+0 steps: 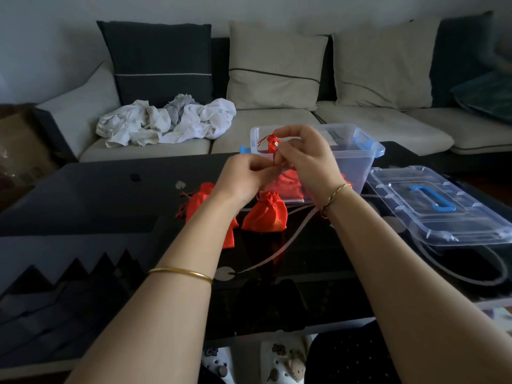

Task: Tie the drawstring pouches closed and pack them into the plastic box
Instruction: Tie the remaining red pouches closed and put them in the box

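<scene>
1. Sofa point(360, 126): pale seat with dark and pale cushions, across the far side of the scene.
2. Worktop point(110, 195): low, black and glossy, set in front of the sofa; it carries every item below except no. 5.
3. Lid point(401, 189): clear plastic with a blue handle, flat on the worktop at the right, just beside the box.
4. Plastic box point(357, 162): clear, with blue latches, open, at the far middle of the worktop behind the hands.
5. Cloth heap point(166, 123): crumpled white fabric on the sofa seat, left of the box.
6. Right hand point(307, 159): raised in front of the box; grip closed, fingertips pinching the held pouch at its gathered neck.
7. Left hand point(243, 176): just below and left of the right hand; grip closed, fingers curled and pinching the drawstring point(274, 159).
8. Packed pouches point(285, 185): red, lying on the floor of the box, partly hidden by the hands.
9. Standing pouch point(264, 216): red, neck gathered, upright on the worktop just in front of the box.
10. Left pouch point(202, 198): red, on the worktop, partly hidden by the left forearm, loose cords trailing to its left.
11. Held pouch point(272, 142): red, in the air before the box's near rim; only the bunched top shows between the fingers.
12. Bangle point(180, 273): gold, on the left forearm.
13. Bracelet point(338, 191): gold, at the right wrist.
</scene>
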The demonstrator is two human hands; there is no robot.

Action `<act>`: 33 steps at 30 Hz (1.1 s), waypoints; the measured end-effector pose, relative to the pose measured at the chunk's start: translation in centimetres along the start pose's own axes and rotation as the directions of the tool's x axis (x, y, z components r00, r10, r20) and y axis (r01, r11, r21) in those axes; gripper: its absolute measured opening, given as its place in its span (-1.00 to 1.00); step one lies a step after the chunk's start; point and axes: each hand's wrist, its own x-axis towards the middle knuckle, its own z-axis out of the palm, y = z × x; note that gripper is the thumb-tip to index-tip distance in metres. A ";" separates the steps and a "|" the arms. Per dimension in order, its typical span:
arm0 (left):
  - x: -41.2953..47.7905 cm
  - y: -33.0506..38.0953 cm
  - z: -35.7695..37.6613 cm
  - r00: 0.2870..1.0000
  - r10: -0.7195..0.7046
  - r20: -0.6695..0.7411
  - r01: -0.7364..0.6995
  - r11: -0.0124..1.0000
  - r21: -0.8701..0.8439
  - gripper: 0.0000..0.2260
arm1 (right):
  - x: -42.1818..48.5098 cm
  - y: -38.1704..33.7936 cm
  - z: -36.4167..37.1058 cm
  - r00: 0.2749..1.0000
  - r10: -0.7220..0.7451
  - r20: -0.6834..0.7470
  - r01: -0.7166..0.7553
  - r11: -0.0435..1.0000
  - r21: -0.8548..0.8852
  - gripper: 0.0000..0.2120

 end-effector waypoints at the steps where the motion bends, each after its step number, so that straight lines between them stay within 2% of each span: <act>1: 0.1 -0.1 -0.1 1.000 -0.006 -0.013 0.006 1.000 -0.005 -0.90 | 0.1 0.1 0.0 0.999 0.020 -0.035 -0.019 1.000 0.022 -0.87; 4: 0.3 -0.5 -0.2 1.000 -0.030 -0.003 0.030 0.999 -0.033 -0.90 | 0.6 0.7 -0.6 0.972 0.133 -0.196 -0.134 0.991 0.007 -0.87; 5: 0.4 -0.6 -0.2 0.999 -0.036 0.008 0.036 0.998 -0.044 -0.91 | 0.6 0.9 -0.8 0.964 0.189 -0.188 -0.201 0.978 -0.050 -0.82; 7: 0.4 -0.7 -0.2 0.999 -0.040 0.028 0.042 0.997 -0.068 -0.92 | 0.2 1.2 -0.9 0.941 0.332 -0.064 -0.338 0.930 -0.145 -0.70; 9: 0.4 -0.8 -0.2 0.999 -0.039 0.037 0.042 0.995 -0.085 -0.93 | -0.3 1.2 -0.4 0.909 0.412 0.069 -0.402 0.907 -0.126 -0.65; 14: 0.4 -0.9 -0.2 0.998 -0.043 0.054 0.049 0.992 -0.119 -0.95 | -0.3 1.5 -0.4 0.904 0.403 0.140 -0.406 0.914 -0.012 -0.73; 19: 0.4 -1.0 -0.3 0.998 -0.012 0.058 0.019 0.991 -0.133 -0.88 | -0.5 1.7 -0.9 0.839 0.482 0.251 -0.509 0.859 0.052 -0.69; 23: 0.4 -1.1 -0.5 0.999 -0.012 -0.040 0.006 0.988 -0.152 -0.86 | -0.4 1.6 -1.7 0.765 0.528 0.370 -0.609 0.780 0.145 -0.66; 24: 0.5 -1.2 -0.5 0.998 -0.017 -0.059 0.007 0.988 -0.153 -0.87 | -0.4 1.6 -2.0 0.734 0.534 0.420 -0.629 0.768 0.121 -0.67; 26: 0.5 -1.2 -0.4 0.998 -0.019 -0.058 0.010 0.988 -0.152 -0.89 | -0.6 1.4 -2.3 0.664 0.557 0.499 -0.628 0.778 -0.032 -0.68; 28: 0.4 -1.1 -0.4 0.999 -0.012 -0.035 0.008 0.993 -0.122 -0.89 | -0.8 1.1 -2.4 0.627 0.613 0.480 -0.587 0.777 -0.227 -0.68; 29: 0.4 -1.1 -0.4 1.000 -0.007 -0.023 0.004 0.995 -0.103 -0.87 | -1.0 0.9 -2.2 0.647 0.629 0.431 -0.556 0.776 -0.299 -0.70; 30: 0.4 -1.1 -0.6 1.000 0.002 -0.011 -0.003 0.997 -0.082 -0.85 | -1.1 1.0 -2.0 0.705 0.612 0.357 -0.504 0.788 -0.354 -0.71; 31: 0.4 -1.0 -0.6 1.000 0.016 0.004 -0.016 0.998 -0.060 -0.82 | -1.1 1.3 -1.8 0.798 0.545 0.257 -0.426 0.811 -0.401 -0.71; 32: 0.4 -0.9 -0.6 0.999 0.048 0.017 -0.047 0.999 -0.027 -0.80 | -0.9 1.8 -1.6 0.896 0.417 0.153 -0.315 0.840 -0.442 -0.72; 33: 0.4 -0.9 -0.6 0.995 0.096 0.030 -0.097 0.995 0.024 -0.79 | -0.7 2.2 -1.2 0.956 0.282 0.084 -0.218 0.870 -0.441 -0.74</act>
